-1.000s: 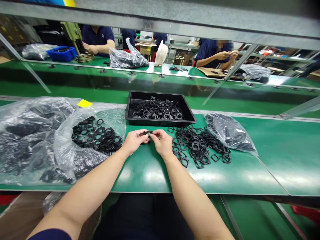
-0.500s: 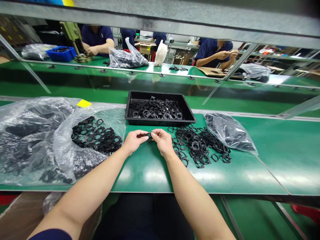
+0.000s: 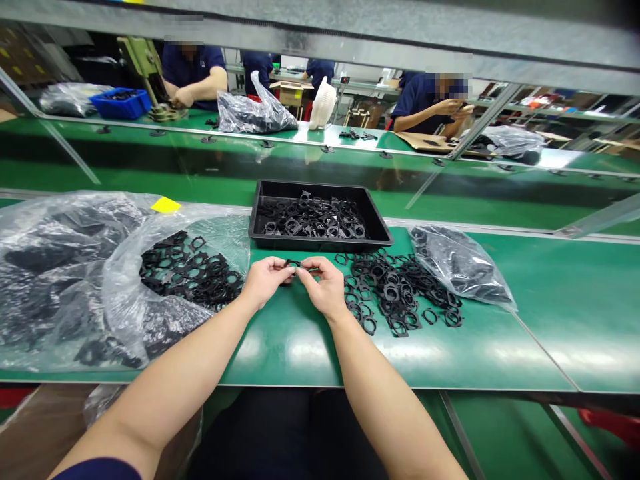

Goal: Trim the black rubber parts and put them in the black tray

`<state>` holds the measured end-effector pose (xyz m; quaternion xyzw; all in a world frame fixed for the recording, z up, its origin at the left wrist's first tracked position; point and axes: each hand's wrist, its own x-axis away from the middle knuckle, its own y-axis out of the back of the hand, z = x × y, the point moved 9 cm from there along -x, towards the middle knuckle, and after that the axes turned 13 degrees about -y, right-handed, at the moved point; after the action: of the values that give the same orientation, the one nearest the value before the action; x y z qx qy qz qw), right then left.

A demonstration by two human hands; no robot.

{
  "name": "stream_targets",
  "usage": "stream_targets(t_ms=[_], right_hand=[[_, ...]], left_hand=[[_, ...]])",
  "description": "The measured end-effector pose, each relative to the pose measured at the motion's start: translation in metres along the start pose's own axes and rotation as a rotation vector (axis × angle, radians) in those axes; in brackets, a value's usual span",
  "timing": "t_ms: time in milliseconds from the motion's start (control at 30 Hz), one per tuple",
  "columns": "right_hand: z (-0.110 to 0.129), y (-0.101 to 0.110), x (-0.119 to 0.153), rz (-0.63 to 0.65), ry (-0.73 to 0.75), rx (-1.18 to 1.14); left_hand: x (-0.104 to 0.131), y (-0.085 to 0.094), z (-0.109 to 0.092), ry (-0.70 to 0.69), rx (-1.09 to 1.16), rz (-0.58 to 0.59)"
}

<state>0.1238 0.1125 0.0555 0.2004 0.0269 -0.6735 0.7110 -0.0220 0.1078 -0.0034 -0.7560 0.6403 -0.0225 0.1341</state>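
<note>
Between my two hands, just in front of the black tray, is a small black ring-shaped part (image 3: 293,263), partly covered by fingers. My left hand (image 3: 265,281) pinches its left side, and my right hand (image 3: 323,283) has thumb and fingers closed on its right side. The black tray (image 3: 320,244) holds many similar black parts. A loose pile of black rings (image 3: 393,291) lies on the green table to the right of my right hand. Left of my left hand, an open clear plastic bag (image 3: 123,280) shows more black parts (image 3: 187,270) inside.
A closed clear bag of black parts (image 3: 457,267) lies on the right. A yellow tag (image 3: 166,205) rests on the left bag. Beyond a metal frame, co-workers in dark blue shirts sit at a second green bench with a blue bin (image 3: 121,105) and a white object (image 3: 323,105).
My fingers have shifted around the ring part, which now shows more of its opening above the fingertips. Both hands stay at nearly the same spot.
</note>
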Motion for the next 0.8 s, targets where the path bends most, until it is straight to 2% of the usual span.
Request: stream_targets(t_ms=[167,333,533,633,800], right_hand=[[0.010,0.002,0.002,-0.041,0.102,0.142],[0.018,0.002,0.003,-0.063,0.190,0.189],[0.018,0.000,0.006,-0.050,0.202,0.234],[0.007,-0.002,0.002,-0.010,0.082,0.148],[-0.030,-0.014,-0.005,0.150,-0.309,-0.358]], left_hand=[[-0.002,-0.001,0.003,-0.012,0.004,0.016],[-0.002,-0.002,0.002,-0.034,0.018,0.020],[0.000,-0.003,-0.001,-0.052,-0.025,0.057],[0.001,-0.002,-0.004,-0.074,-0.095,0.091],[0.001,-0.005,-0.004,-0.106,-0.170,0.151]])
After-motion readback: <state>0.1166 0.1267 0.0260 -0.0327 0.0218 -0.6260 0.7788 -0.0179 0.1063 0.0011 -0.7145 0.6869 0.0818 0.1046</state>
